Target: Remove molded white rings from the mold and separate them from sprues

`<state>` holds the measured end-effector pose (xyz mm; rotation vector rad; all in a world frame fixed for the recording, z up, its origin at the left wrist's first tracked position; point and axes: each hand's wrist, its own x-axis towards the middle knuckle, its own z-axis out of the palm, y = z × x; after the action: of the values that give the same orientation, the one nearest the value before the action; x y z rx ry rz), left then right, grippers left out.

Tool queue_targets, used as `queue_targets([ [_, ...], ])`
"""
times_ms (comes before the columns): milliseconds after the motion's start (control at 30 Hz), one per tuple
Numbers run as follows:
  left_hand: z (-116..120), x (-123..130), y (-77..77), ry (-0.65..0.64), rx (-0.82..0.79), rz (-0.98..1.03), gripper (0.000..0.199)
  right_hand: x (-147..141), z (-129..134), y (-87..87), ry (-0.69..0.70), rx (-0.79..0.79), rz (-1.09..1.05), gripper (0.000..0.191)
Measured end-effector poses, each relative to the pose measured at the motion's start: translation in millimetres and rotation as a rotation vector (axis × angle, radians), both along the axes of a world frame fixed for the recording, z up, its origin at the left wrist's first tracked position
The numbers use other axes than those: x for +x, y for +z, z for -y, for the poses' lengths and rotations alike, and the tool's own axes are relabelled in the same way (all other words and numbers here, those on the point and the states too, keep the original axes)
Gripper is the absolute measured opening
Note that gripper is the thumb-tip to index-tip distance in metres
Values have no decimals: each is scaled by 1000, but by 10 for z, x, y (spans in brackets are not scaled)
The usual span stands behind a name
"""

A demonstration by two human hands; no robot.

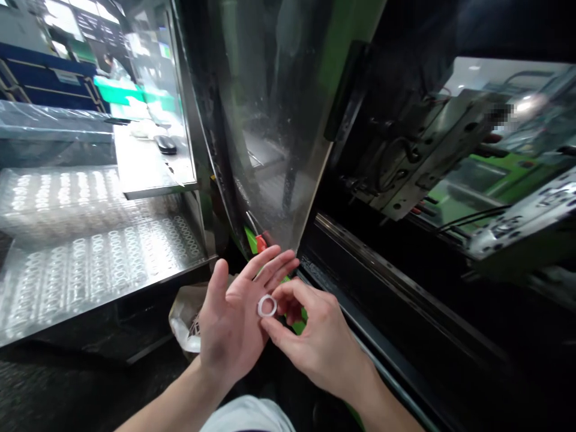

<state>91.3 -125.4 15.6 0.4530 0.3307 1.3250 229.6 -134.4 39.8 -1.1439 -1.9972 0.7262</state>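
A steel table (135, 282) stands at the left, its top covered with rows of small clear rings (103, 258). Behind them lies a stack of clear trays (54, 198) under a plastic sheet (49, 120). A smaller steel shelf (148, 168) sits above and behind, with a dark computer mouse (165, 144) on it. Below the table edge a plastic bag (184, 318) hangs open. In the middle a clear sliding door (274, 132) of a green machine (351, 36) reflects the room. To the right, inside the machine, a grey metal mould block (427, 156) sits above a dark rail (405, 288). A red and green tag (256, 242) shows at the door's lower corner.
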Motion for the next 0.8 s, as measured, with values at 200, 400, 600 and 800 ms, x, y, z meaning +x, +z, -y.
queue_targets([
  [200,35,288,-189,206,275,-182,77,55,21,-130,-133,-39,-82,14],
  [400,21,438,-269,249,332,-254,77,128,10,-193,-204,32,-162,17],
  [600,-33,551,-273,131,225,-154,82,273,-44,-230,-122,-9,-211,28],
  [800,-111,473,-259,230,250,-240,67,483,-103,-120,-109,38,-202,30],
])
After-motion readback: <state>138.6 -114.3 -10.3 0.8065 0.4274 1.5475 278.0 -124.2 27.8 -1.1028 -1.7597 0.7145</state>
